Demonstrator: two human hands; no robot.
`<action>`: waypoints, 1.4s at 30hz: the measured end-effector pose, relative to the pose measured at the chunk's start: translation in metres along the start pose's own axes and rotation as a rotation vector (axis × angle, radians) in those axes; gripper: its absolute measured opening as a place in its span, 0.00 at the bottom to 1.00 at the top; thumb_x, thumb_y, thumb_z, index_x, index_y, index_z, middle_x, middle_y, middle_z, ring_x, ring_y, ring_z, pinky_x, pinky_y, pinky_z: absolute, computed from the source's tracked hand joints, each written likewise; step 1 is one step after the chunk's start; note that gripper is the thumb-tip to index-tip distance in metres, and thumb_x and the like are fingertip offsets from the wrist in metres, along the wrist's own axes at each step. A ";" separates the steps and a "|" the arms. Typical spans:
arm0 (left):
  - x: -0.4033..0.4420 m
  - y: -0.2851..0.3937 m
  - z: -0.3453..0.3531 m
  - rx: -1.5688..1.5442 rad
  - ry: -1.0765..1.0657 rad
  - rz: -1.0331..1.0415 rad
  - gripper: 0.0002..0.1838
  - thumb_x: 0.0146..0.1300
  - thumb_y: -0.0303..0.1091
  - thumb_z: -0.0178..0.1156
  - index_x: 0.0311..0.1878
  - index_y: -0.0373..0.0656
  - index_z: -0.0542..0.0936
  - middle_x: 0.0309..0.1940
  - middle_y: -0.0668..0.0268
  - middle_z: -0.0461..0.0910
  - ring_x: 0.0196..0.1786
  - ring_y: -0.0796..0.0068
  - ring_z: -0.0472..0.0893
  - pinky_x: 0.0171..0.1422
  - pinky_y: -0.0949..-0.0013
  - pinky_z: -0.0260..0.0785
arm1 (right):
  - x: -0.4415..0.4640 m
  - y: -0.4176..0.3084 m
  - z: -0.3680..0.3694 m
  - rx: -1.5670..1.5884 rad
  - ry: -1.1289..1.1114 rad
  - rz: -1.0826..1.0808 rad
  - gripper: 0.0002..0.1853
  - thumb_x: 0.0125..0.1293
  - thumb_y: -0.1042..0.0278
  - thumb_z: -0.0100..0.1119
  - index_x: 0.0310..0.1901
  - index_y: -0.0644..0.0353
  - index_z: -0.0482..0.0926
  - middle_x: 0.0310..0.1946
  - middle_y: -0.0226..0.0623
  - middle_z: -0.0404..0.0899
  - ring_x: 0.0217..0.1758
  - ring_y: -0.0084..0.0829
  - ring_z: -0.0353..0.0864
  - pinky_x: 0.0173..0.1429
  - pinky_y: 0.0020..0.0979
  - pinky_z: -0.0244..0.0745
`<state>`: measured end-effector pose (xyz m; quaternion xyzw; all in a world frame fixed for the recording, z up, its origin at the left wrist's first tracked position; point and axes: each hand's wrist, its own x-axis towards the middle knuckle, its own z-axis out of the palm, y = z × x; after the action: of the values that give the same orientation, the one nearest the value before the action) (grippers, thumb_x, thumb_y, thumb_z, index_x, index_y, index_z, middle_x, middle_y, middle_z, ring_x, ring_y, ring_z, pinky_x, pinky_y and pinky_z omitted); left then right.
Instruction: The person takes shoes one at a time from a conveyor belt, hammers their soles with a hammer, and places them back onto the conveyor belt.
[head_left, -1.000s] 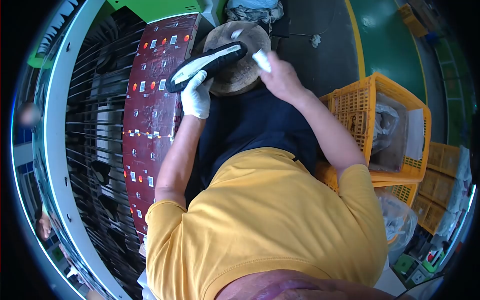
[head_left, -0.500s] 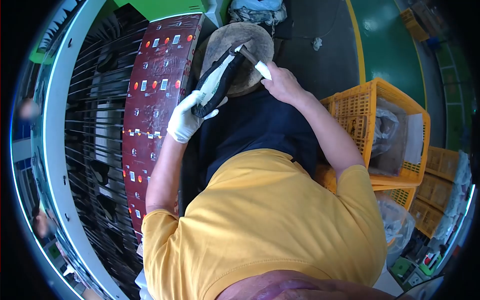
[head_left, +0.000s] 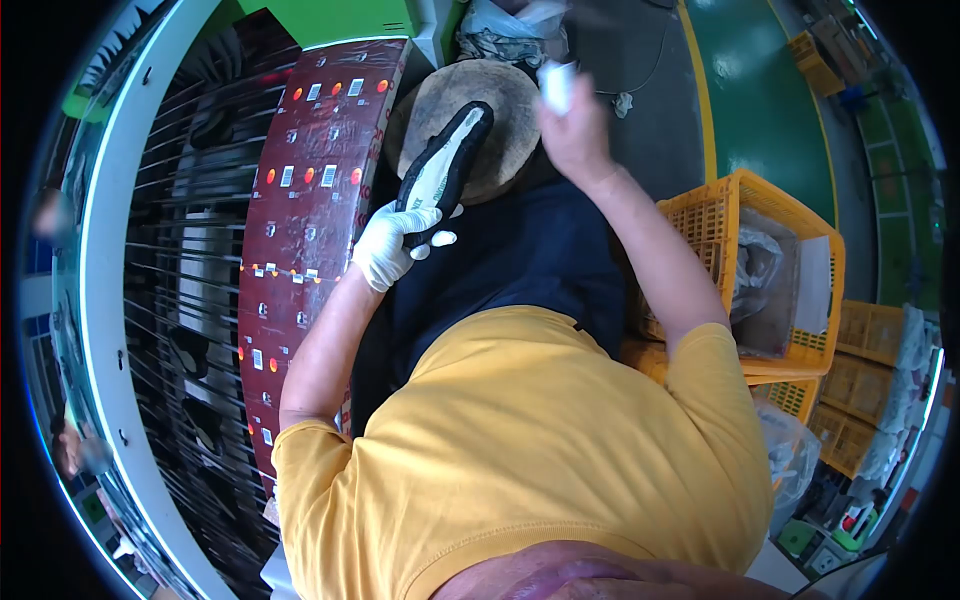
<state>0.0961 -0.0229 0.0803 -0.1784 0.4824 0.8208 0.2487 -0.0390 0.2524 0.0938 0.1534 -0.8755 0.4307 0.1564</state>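
Black shoe (head_left: 440, 170) sole up, toe over middle of round wooden block (head_left: 410, 110), heel past near left edge. Left hand (head_left: 390, 243) (white glove) clamped round heel. Right hand (head_left: 578, 130) closed on white-handled tool (head_left: 556, 88) (blurred), off block's right edge. Red patterned box (head_left: 310, 200) left of block, yellow crate (head_left: 740, 270) near right forearm.

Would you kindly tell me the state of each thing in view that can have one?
Left hand: gloved, gripping the shoe.
Shoe: sole up, over the round block.
Right hand: closed on the tool.
Tool: raised off the shoe, motion-blurred.
Nearest crate: open-topped, holding clear plastic.
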 end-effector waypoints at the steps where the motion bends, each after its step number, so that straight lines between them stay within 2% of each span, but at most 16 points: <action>1: 0.000 0.000 0.000 0.001 0.003 -0.005 0.24 0.69 0.26 0.65 0.67 0.32 0.76 0.56 0.46 0.88 0.40 0.63 0.92 0.23 0.78 0.63 | -0.004 0.005 0.003 -0.274 -0.240 0.011 0.20 0.70 0.60 0.68 0.52 0.66 0.74 0.38 0.62 0.86 0.45 0.61 0.89 0.47 0.53 0.83; 2: 0.000 0.000 0.001 0.004 0.006 -0.012 0.23 0.69 0.26 0.65 0.67 0.33 0.77 0.56 0.47 0.88 0.40 0.63 0.92 0.23 0.78 0.62 | -0.002 0.014 0.000 -0.275 -0.242 0.009 0.20 0.70 0.60 0.68 0.52 0.66 0.74 0.38 0.62 0.86 0.45 0.61 0.89 0.47 0.53 0.83; 4: 0.001 0.005 0.003 0.017 0.016 -0.007 0.23 0.70 0.26 0.65 0.67 0.34 0.77 0.56 0.48 0.88 0.40 0.64 0.92 0.23 0.78 0.62 | 0.010 0.021 -0.007 -0.239 -0.115 -0.206 0.16 0.72 0.63 0.68 0.49 0.63 0.72 0.27 0.41 0.83 0.24 0.29 0.85 0.30 0.35 0.79; 5: -0.001 0.002 0.003 0.027 0.027 -0.016 0.23 0.70 0.27 0.65 0.67 0.34 0.77 0.57 0.48 0.88 0.40 0.65 0.92 0.23 0.78 0.61 | 0.020 -0.003 -0.024 -0.058 -0.183 -0.016 0.16 0.72 0.62 0.69 0.47 0.63 0.73 0.28 0.40 0.83 0.24 0.28 0.85 0.30 0.35 0.79; 9: -0.003 0.000 0.004 0.057 0.037 -0.012 0.23 0.70 0.27 0.65 0.66 0.35 0.77 0.57 0.49 0.88 0.39 0.66 0.92 0.23 0.79 0.61 | 0.019 -0.007 -0.018 0.032 0.098 -0.159 0.16 0.73 0.62 0.67 0.48 0.64 0.73 0.26 0.35 0.82 0.23 0.24 0.83 0.28 0.34 0.78; 11: -0.004 -0.002 0.004 0.049 0.034 0.000 0.23 0.70 0.28 0.65 0.66 0.34 0.77 0.56 0.48 0.88 0.38 0.67 0.92 0.22 0.79 0.61 | -0.012 0.024 0.019 0.150 0.027 0.106 0.22 0.69 0.59 0.69 0.53 0.65 0.72 0.38 0.61 0.85 0.45 0.65 0.86 0.47 0.57 0.81; 13: -0.002 -0.001 0.000 -0.017 -0.002 -0.003 0.23 0.70 0.27 0.65 0.66 0.33 0.77 0.56 0.47 0.88 0.37 0.67 0.92 0.22 0.79 0.62 | -0.023 0.048 0.025 -0.210 -0.433 0.082 0.21 0.67 0.61 0.68 0.55 0.65 0.74 0.39 0.61 0.86 0.46 0.65 0.86 0.51 0.59 0.80; 18: -0.001 -0.006 -0.009 -0.105 -0.040 -0.005 0.24 0.69 0.26 0.63 0.67 0.30 0.75 0.57 0.43 0.87 0.32 0.69 0.90 0.18 0.80 0.62 | 0.001 -0.027 -0.017 0.040 -0.094 -0.093 0.19 0.68 0.63 0.69 0.51 0.64 0.73 0.38 0.61 0.86 0.44 0.64 0.87 0.46 0.56 0.81; 21: -0.002 -0.007 -0.012 -0.165 -0.061 -0.013 0.25 0.69 0.26 0.63 0.67 0.30 0.74 0.58 0.42 0.86 0.32 0.70 0.90 0.18 0.80 0.62 | -0.023 -0.003 0.018 0.089 0.050 0.031 0.19 0.69 0.62 0.67 0.51 0.64 0.72 0.37 0.62 0.85 0.44 0.65 0.86 0.47 0.56 0.81; 23: -0.001 -0.007 -0.014 -0.180 -0.060 -0.012 0.25 0.69 0.26 0.63 0.67 0.30 0.74 0.59 0.41 0.86 0.31 0.70 0.88 0.17 0.81 0.61 | -0.023 0.025 0.021 -0.332 -0.496 0.043 0.20 0.70 0.61 0.64 0.55 0.64 0.73 0.37 0.61 0.86 0.43 0.64 0.87 0.48 0.58 0.82; 28: 0.001 -0.005 -0.018 -0.231 -0.062 -0.040 0.24 0.70 0.27 0.62 0.67 0.30 0.73 0.60 0.40 0.85 0.29 0.71 0.87 0.15 0.83 0.59 | -0.009 -0.037 -0.007 0.083 -0.026 -0.182 0.23 0.72 0.58 0.69 0.57 0.64 0.73 0.36 0.55 0.85 0.40 0.57 0.88 0.44 0.46 0.81; 31: -0.001 -0.005 -0.017 -0.222 -0.061 -0.036 0.24 0.71 0.27 0.63 0.67 0.31 0.74 0.59 0.42 0.85 0.29 0.72 0.86 0.15 0.83 0.59 | -0.027 0.002 0.025 0.075 0.035 -0.058 0.23 0.72 0.59 0.69 0.57 0.65 0.72 0.36 0.58 0.85 0.41 0.58 0.89 0.44 0.49 0.81; 33: 0.001 -0.003 -0.016 -0.237 -0.064 -0.023 0.23 0.71 0.27 0.63 0.67 0.31 0.74 0.59 0.42 0.85 0.28 0.72 0.86 0.15 0.83 0.59 | -0.026 0.027 0.027 -0.325 -0.504 0.071 0.23 0.71 0.58 0.67 0.55 0.64 0.69 0.39 0.63 0.86 0.46 0.66 0.86 0.50 0.60 0.81; 38: 0.006 -0.006 -0.021 -0.195 -0.060 -0.030 0.22 0.70 0.28 0.63 0.65 0.32 0.76 0.59 0.43 0.86 0.28 0.72 0.86 0.15 0.83 0.57 | -0.025 0.004 0.021 -0.193 -0.415 0.110 0.22 0.70 0.61 0.67 0.56 0.66 0.72 0.44 0.64 0.86 0.52 0.65 0.86 0.57 0.59 0.79; 41: 0.005 -0.007 -0.021 -0.182 -0.023 -0.046 0.23 0.70 0.29 0.64 0.66 0.33 0.76 0.58 0.43 0.86 0.27 0.73 0.86 0.14 0.84 0.56 | -0.016 0.006 0.014 -0.249 -0.499 0.120 0.22 0.70 0.60 0.68 0.56 0.65 0.73 0.44 0.63 0.86 0.51 0.64 0.86 0.56 0.57 0.80; 42: 0.007 -0.008 -0.021 -0.185 -0.009 -0.040 0.24 0.70 0.29 0.64 0.66 0.33 0.75 0.57 0.43 0.87 0.27 0.72 0.87 0.14 0.84 0.55 | -0.012 0.007 0.007 -0.053 -0.459 0.166 0.23 0.70 0.58 0.69 0.56 0.64 0.75 0.44 0.62 0.86 0.51 0.62 0.87 0.54 0.56 0.81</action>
<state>0.0964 -0.0368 0.0607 -0.2066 0.3997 0.8575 0.2494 -0.0320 0.2525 0.0803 0.1708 -0.9087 0.3726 -0.0786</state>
